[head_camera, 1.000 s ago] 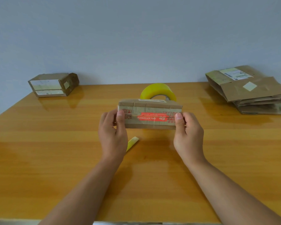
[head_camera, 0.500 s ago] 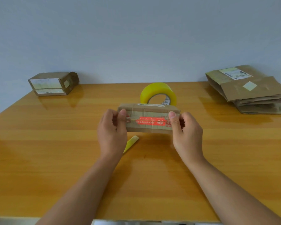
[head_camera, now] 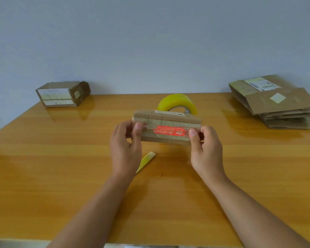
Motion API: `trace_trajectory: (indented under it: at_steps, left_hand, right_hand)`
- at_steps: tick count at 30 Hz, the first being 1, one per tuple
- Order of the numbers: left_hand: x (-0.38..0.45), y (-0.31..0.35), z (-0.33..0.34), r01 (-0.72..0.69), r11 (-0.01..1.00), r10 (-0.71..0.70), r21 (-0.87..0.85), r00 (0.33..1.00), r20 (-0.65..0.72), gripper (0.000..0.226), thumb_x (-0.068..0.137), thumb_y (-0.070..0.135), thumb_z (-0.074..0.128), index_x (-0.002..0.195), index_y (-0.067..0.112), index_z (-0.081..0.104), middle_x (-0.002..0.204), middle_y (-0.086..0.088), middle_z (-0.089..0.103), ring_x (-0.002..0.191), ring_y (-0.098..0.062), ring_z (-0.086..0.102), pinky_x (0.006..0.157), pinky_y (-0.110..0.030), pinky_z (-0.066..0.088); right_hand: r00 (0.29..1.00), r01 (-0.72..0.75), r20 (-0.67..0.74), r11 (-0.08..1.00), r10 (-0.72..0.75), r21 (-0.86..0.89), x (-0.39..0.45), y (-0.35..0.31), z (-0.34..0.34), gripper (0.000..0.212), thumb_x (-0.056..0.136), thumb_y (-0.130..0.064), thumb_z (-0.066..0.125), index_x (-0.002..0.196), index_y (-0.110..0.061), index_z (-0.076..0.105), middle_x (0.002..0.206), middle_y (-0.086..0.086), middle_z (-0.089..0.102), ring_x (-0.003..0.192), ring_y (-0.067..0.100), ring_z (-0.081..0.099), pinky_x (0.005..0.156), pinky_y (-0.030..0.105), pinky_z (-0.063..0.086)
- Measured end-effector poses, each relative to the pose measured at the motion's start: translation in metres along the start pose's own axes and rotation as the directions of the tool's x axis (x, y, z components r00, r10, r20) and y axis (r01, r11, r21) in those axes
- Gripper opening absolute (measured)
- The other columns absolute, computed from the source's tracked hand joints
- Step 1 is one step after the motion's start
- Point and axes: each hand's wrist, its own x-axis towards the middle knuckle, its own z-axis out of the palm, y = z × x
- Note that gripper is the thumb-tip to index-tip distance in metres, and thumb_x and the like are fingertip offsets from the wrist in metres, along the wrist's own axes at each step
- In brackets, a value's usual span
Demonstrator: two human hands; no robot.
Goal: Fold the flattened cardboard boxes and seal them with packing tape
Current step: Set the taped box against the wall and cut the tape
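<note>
A small folded cardboard box (head_camera: 166, 127) with a red printed strip along its seam is held up over the middle of the table. My left hand (head_camera: 126, 145) grips its left end, thumb pressed on the front face. My right hand (head_camera: 205, 149) grips its right end the same way. Clear tape shines across the seam between my thumbs. A yellow roll of packing tape (head_camera: 176, 102) stands on edge just behind the box, partly hidden by it.
A finished taped box (head_camera: 63, 93) sits at the far left of the wooden table (head_camera: 61, 167). A stack of flattened cardboard boxes (head_camera: 279, 102) lies at the far right. A small yellowish strip (head_camera: 147, 161) lies on the table below my left hand.
The box has sunk slightly and tilted, showing more of the tape roll behind. My thumbs have shifted a little inward along the seam; both hands still hold the box ends.
</note>
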Motion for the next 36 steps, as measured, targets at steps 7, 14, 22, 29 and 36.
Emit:
trace_trajectory:
  at_steps: [7,14,22,29,36]
  left_hand:
    - [0.0,0.001,0.002,0.0,0.998,-0.003,0.071,0.999,0.035,0.037,0.096,0.032,0.062,0.127,0.012,0.057,0.109,0.004,0.054,0.095,0.004,0.05,0.079,-0.01,0.043]
    - [-0.001,0.007,-0.004,-0.075,0.994,0.072,0.076,0.996,0.042,0.026,0.104,0.024,0.047,0.123,0.016,0.063,0.097,0.007,0.051,0.091,-0.001,0.049,0.073,-0.022,0.042]
    - [-0.023,0.01,-0.044,0.111,0.986,-0.109,0.121,0.994,-0.024,0.041,0.103,0.013,0.049,0.143,0.021,0.049,0.111,0.009,0.063,0.103,-0.012,0.058,0.075,-0.019,0.042]
    - [-0.034,0.012,-0.089,0.007,0.941,-0.026,0.338,0.998,0.052,0.069,0.096,0.027,0.063,0.15,0.046,0.023,0.134,0.003,0.051,0.115,-0.015,0.053,0.087,-0.035,0.053]
    - [-0.026,0.0,-0.116,-0.04,0.869,-0.013,0.493,0.995,0.103,0.067,0.098,0.035,0.057,0.15,0.053,0.02,0.115,0.002,0.036,0.095,-0.018,0.05,0.077,-0.034,0.05]
  right_hand:
    - [1.0,0.008,0.008,0.998,-0.008,0.057,-0.001,-0.001,0.0,0.028,0.095,-0.041,0.057,0.088,-0.014,0.053,0.085,-0.004,0.05,0.078,0.005,0.051,0.059,0.011,0.039]
    - [1.0,0.003,0.009,0.999,-0.003,0.046,-0.001,0.005,-0.004,0.027,0.1,-0.032,0.044,0.091,-0.012,0.061,0.084,-0.004,0.053,0.074,0.005,0.051,0.063,0.009,0.037]
    - [0.983,0.178,0.043,0.982,-0.181,0.056,-0.009,-0.022,0.004,0.023,0.1,-0.027,0.051,0.098,-0.008,0.063,0.087,-0.005,0.056,0.073,0.004,0.049,0.06,0.016,0.039]
    - [0.911,0.319,0.27,0.948,-0.312,0.018,-0.016,-0.066,0.013,0.061,0.1,-0.034,0.055,0.154,-0.031,0.028,0.111,0.001,0.06,0.077,0.017,0.06,0.054,0.028,0.052]
    - [0.861,0.344,0.431,0.933,-0.27,-0.103,-0.003,-0.096,0.034,0.045,0.103,-0.027,0.049,0.147,-0.028,0.04,0.1,0.003,0.051,0.076,0.021,0.052,0.052,0.028,0.038]
